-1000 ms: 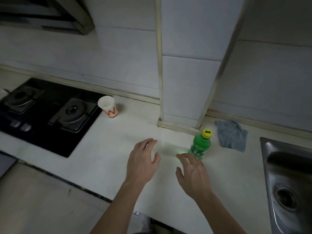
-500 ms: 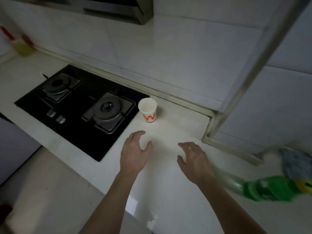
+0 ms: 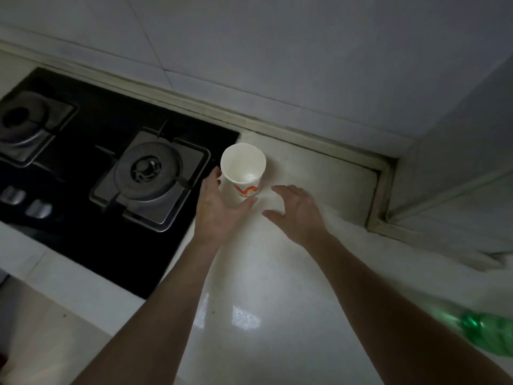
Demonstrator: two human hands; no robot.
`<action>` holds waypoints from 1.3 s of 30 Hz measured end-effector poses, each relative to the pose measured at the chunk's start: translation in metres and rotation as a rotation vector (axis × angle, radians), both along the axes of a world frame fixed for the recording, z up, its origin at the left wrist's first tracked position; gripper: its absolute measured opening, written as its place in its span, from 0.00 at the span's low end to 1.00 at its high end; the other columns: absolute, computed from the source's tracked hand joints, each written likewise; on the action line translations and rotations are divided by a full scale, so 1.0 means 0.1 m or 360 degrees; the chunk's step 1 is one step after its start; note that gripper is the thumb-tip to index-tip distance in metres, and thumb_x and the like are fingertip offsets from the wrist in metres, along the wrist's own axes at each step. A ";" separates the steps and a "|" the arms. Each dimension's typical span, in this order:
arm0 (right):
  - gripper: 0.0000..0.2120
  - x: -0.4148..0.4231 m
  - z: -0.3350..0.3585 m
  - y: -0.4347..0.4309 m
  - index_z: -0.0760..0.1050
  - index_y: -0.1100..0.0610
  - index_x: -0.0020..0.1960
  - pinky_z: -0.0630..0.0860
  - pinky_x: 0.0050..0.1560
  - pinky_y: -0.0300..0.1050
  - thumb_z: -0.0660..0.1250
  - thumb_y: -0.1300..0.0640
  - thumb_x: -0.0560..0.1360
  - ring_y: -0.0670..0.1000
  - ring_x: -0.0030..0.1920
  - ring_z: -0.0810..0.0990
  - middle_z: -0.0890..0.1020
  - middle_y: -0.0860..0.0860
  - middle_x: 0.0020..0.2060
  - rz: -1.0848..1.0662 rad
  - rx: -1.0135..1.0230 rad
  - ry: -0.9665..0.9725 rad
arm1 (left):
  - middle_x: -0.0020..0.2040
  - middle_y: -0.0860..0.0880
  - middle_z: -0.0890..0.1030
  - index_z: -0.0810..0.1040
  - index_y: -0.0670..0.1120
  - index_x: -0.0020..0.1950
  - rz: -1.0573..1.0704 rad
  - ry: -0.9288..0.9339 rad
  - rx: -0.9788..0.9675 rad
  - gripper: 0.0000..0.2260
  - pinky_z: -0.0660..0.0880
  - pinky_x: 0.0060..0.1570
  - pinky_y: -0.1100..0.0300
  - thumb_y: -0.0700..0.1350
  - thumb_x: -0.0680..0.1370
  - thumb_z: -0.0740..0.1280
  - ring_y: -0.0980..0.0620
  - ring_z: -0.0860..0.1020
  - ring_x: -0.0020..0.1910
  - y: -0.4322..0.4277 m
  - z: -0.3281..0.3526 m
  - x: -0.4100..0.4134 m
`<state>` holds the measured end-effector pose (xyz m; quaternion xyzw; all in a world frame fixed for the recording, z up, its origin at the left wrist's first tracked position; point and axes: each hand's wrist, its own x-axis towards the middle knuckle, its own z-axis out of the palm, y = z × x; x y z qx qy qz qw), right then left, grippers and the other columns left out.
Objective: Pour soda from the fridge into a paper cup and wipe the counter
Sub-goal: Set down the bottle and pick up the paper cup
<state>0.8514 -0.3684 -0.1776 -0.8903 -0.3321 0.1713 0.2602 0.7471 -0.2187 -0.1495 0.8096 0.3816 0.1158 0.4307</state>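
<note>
A white paper cup [image 3: 242,170] with a red and orange mark stands upright on the pale counter [image 3: 277,301], just right of the stove. My left hand [image 3: 219,209] is wrapped around its lower part, thumb and fingers on either side. My right hand [image 3: 298,212] hovers just right of the cup with its fingers spread, holding nothing. The green soda bottle [image 3: 488,332] shows blurred at the right edge of the frame, past my right forearm; its cap is out of view.
A black gas stove [image 3: 116,173] with two burners fills the left of the counter. A tiled wall runs behind, and a tiled pillar [image 3: 458,162] juts out at the right. The counter's front edge and the floor lie at lower left.
My view and both hands moved left toward the cup. My left hand has closed around the cup, and my right hand has come up beside it. The bottle slid to the frame's right edge.
</note>
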 end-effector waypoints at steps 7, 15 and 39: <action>0.25 0.11 -0.24 0.40 0.77 0.55 0.57 0.74 0.58 0.48 0.79 0.48 0.65 0.53 0.53 0.79 0.82 0.52 0.50 -0.0058 0.0292 -0.0134 | 0.71 0.55 0.71 0.63 0.53 0.75 -0.0017 -0.0277 -0.0173 0.49 0.71 0.69 0.49 0.62 0.59 0.80 0.56 0.71 0.70 0.13 -0.14 0.17; 0.19 0.05 -0.21 0.44 0.79 0.59 0.51 0.74 0.53 0.46 0.79 0.50 0.66 0.53 0.46 0.80 0.83 0.54 0.44 -0.0132 0.0419 -0.0242 | 0.67 0.54 0.74 0.66 0.52 0.72 0.0011 -0.0390 -0.0241 0.39 0.77 0.64 0.53 0.52 0.66 0.82 0.57 0.74 0.65 0.08 -0.04 0.21; 0.21 -1.28 0.74 -2.62 0.78 0.56 0.59 0.76 0.44 0.48 0.76 0.49 0.70 0.55 0.50 0.79 0.82 0.53 0.50 -0.0523 0.0529 -0.0248 | 0.64 0.57 0.77 0.70 0.55 0.67 -0.0433 -0.0420 -0.0292 0.40 0.79 0.60 0.53 0.59 0.59 0.82 0.57 0.77 0.62 -2.69 1.01 -0.85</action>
